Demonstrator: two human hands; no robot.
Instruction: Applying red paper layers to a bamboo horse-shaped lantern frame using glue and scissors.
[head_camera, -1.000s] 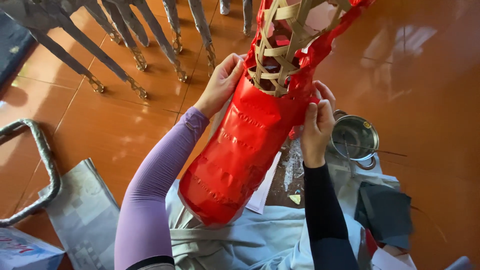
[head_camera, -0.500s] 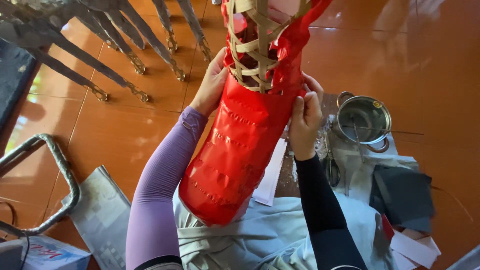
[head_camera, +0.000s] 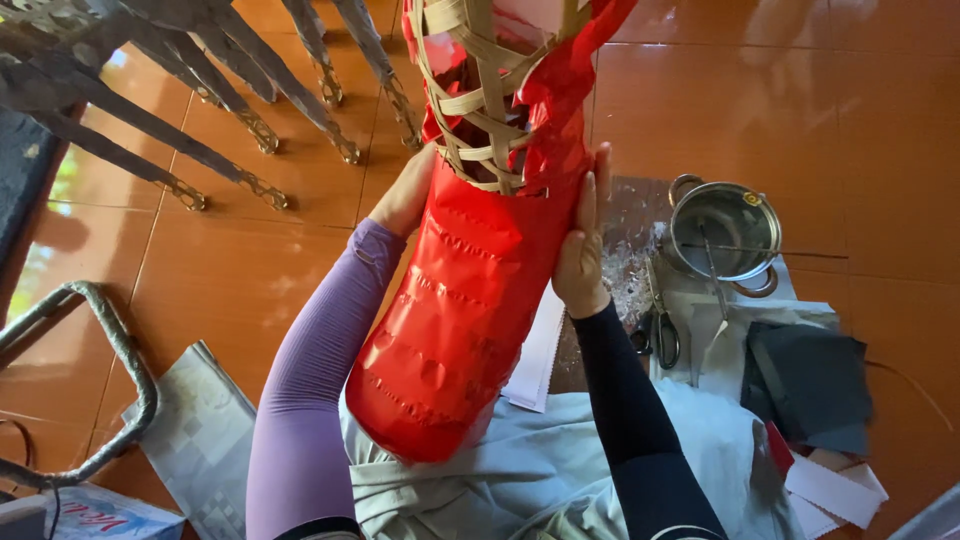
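Observation:
A tall woven bamboo frame (head_camera: 478, 95), partly wrapped in glossy red paper (head_camera: 455, 310), rests on my lap and leans away from me. My left hand (head_camera: 405, 195), in a lilac sleeve, holds the frame's left side where the red paper ends. On the right side my right hand (head_camera: 583, 250), in a black sleeve, lies flat with fingers straight, pressing the red paper against the frame. The upper part of the frame shows bare bamboo strips with loose red paper hanging around it.
A steel pot (head_camera: 725, 235) with a brush in it stands on the orange tiled floor at right. Scissors (head_camera: 662, 335), dark grey sheets (head_camera: 808, 385) and white paper scraps (head_camera: 830, 490) lie beside it. Metal bars (head_camera: 180, 90) cross the upper left; a curved metal tube (head_camera: 110, 340) sits lower left.
The frame has swung left and more upright. My right hand has flattened against the red paper on the right side. The left hand keeps its hold.

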